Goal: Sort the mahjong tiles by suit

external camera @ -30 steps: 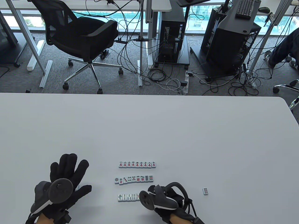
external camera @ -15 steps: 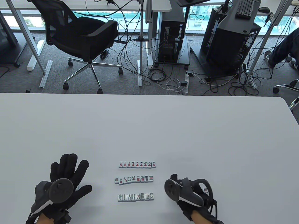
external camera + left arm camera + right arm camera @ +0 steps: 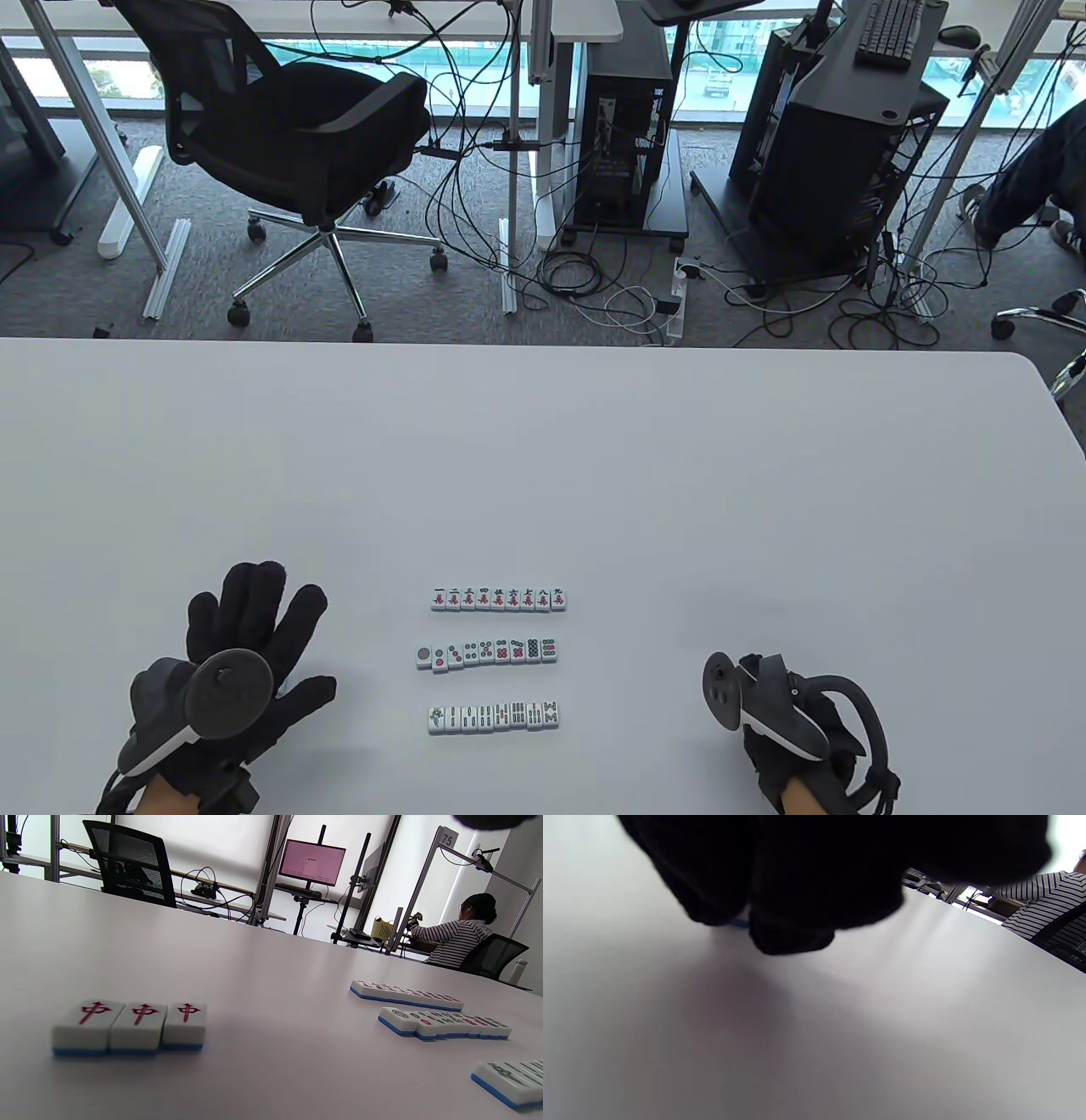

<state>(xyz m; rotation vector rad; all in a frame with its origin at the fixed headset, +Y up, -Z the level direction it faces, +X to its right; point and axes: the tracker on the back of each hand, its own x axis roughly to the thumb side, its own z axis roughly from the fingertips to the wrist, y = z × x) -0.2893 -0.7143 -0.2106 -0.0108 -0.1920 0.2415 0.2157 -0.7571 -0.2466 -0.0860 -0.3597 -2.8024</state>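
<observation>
Mahjong tiles [image 3: 496,659] (white faces, blue backs) form three neat rows.

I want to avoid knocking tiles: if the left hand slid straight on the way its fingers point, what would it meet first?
Probably only bare table: the left hand points away from the person, and the tile rows lie right of that line.

I count three rows of tiles between my hands: nine character tiles [image 3: 498,598] farthest from them, nine dot tiles [image 3: 486,653] in the middle, eight bamboo tiles [image 3: 494,717] nearest. Under my left hand [image 3: 225,679] lie three red dragon tiles [image 3: 131,1025].
</observation>
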